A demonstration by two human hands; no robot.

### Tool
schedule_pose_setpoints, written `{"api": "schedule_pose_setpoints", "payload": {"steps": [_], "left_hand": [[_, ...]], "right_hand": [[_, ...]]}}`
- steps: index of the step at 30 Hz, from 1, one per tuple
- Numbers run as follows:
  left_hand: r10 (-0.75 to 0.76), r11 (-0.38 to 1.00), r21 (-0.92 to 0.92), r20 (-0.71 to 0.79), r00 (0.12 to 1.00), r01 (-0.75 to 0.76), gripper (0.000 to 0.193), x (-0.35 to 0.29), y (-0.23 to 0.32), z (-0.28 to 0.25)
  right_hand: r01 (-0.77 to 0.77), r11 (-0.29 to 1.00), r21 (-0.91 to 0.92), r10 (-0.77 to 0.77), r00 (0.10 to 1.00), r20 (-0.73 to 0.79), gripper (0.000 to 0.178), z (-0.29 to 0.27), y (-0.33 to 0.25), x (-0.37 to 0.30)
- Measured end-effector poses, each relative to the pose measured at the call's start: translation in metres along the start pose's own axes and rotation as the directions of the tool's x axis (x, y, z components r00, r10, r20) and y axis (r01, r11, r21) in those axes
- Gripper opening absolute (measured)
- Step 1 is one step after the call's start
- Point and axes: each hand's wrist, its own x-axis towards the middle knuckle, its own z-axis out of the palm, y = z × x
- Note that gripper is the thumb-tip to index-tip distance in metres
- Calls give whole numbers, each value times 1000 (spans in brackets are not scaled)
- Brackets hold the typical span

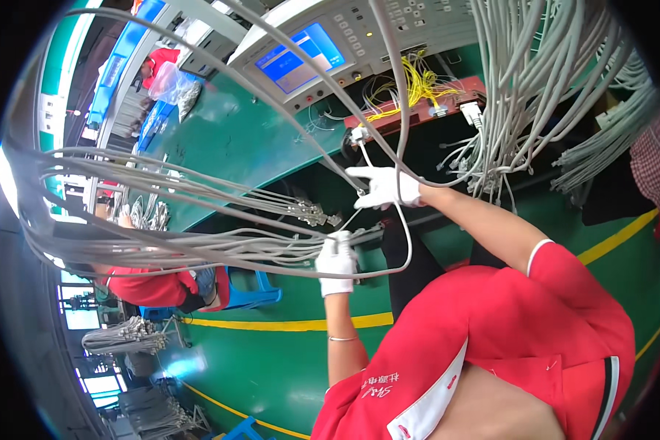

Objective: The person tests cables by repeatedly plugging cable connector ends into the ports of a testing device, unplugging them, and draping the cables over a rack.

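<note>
In the head view, the only one given, white gloves are worn on both hands. The left hand (pixel 336 264) is curled, and a thin grey cable (pixel 353 218) seems to be gripped at its top; this cable is seen in the short gap between the two hands, in front of the edge of the green bench (pixel 235 143). The right hand (pixel 385 188) is placed just above and to the right, with the forefinger stretched out; whether a cable end is pinched below it cannot be told.

Around the hands, a long cable bundle (pixel 191 248) is spread to the left, and a looped cable (pixel 411 246) is hung beside the right hand. On the bench, a white plug (pixel 358 135) is seated at a red box (pixel 378 119) with yellow wires (pixel 420 79), before a tester (pixel 301 60) with a blue screen. More grey cables (pixel 524 88) are hung at the right.

The thin cable is judged to be light and flexible, but a little springy, so it may be tangled easily with its neighbours. It is best held close to its end, because thin wires there may be damaged by pulling.
</note>
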Motion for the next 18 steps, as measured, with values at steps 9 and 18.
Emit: {"api": "schedule_pose_setpoints", "payload": {"steps": [9, 18], "left_hand": [[-323, 942, -165, -211, 923, 292, 18, 43, -69, -23], [21, 840, 494, 379, 925, -222, 40, 15, -66, 23]], "right_hand": [[-151, 984, -98, 147, 988, -48, 30, 13, 36, 8], [-269, 963, 23, 266, 930, -253, 30, -14, 30, -21]]}}
